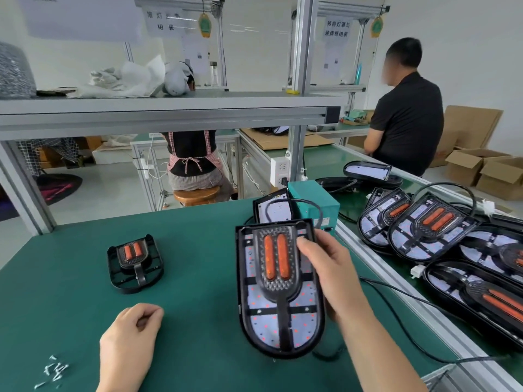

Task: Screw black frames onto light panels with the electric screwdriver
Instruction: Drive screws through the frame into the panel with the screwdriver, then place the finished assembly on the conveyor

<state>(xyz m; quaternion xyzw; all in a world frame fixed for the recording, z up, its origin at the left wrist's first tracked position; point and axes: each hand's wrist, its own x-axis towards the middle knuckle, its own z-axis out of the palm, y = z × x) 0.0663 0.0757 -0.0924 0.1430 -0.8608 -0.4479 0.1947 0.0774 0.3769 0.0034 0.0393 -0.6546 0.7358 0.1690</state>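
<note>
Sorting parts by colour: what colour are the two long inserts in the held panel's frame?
Orange inserts, head view.

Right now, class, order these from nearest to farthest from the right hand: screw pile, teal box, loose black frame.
1. teal box, just behind the right hand.
2. loose black frame, left across the mat.
3. screw pile, at the near left edge.
</note>
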